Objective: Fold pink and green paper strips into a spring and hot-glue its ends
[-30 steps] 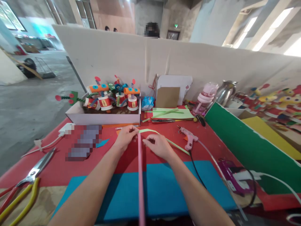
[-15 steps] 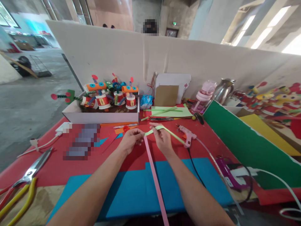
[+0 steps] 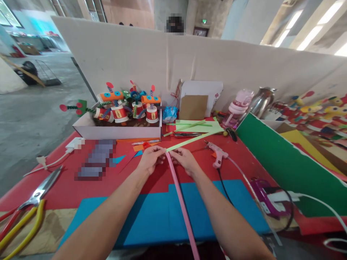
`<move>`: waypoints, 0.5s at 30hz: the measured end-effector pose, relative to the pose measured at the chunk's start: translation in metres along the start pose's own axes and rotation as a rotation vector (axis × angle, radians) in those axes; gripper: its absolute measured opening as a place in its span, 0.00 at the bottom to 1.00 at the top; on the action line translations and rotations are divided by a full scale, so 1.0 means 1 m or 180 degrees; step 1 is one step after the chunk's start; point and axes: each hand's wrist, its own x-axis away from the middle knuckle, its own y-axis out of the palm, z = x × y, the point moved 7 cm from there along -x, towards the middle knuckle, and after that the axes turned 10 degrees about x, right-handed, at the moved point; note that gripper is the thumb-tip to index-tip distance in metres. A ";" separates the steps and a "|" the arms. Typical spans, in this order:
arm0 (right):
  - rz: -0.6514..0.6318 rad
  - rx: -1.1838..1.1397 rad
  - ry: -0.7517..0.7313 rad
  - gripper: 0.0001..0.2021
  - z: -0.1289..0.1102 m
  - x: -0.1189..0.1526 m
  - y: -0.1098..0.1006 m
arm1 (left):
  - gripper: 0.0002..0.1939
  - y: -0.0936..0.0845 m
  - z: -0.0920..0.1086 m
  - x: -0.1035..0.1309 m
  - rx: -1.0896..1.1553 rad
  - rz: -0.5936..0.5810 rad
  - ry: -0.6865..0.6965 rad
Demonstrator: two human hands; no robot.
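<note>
A light green paper strip (image 3: 189, 140) runs up to the right from between my hands, nearly straight. A pink paper strip (image 3: 181, 198) meets its lower end and hangs toward me over the blue sheet (image 3: 146, 213). My left hand (image 3: 153, 157) pinches the joined ends with thumb and forefinger. My right hand (image 3: 183, 159) is closed at the same junction, its fingertips on the pink strip just below the green one. Right of my hands lies a pink glue gun (image 3: 218, 153); its tip touches neither strip.
Large scissors (image 3: 40, 191) lie at the left, near a blurred flat object (image 3: 97, 159). A white box (image 3: 119, 132) holds paper-cup figures. A green-sided box (image 3: 287, 169) and a purple power socket (image 3: 264, 196) stand at the right, with cables across the table.
The green strip was curved over my right hand toward the glue gun; now it is straight and points up right. My right hand has moved down slightly to the junction. The view has shifted a little.
</note>
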 end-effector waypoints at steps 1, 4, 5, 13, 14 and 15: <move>-0.0011 -0.0061 0.0000 0.15 0.001 0.000 0.003 | 0.14 0.001 0.000 0.000 -0.0054 -0.0004 0.0030; 0.0077 -0.0155 -0.0016 0.14 0.001 0.001 0.006 | 0.14 0.003 0.000 0.002 -0.0256 -0.0059 0.0117; 0.0127 -0.0157 -0.0036 0.14 0.000 0.002 0.006 | 0.14 0.004 0.000 0.002 -0.0337 -0.0104 0.0119; 0.0167 0.0141 -0.0169 0.11 -0.002 0.001 0.003 | 0.13 0.005 0.019 0.003 -0.1083 -0.0527 0.0292; 0.0145 0.0185 -0.0180 0.10 -0.002 0.001 0.004 | 0.12 0.007 0.019 0.003 -0.1267 -0.0622 0.0316; 0.0128 0.0218 -0.0191 0.10 -0.002 0.001 0.005 | 0.10 0.008 0.019 0.003 -0.1424 -0.0692 0.0337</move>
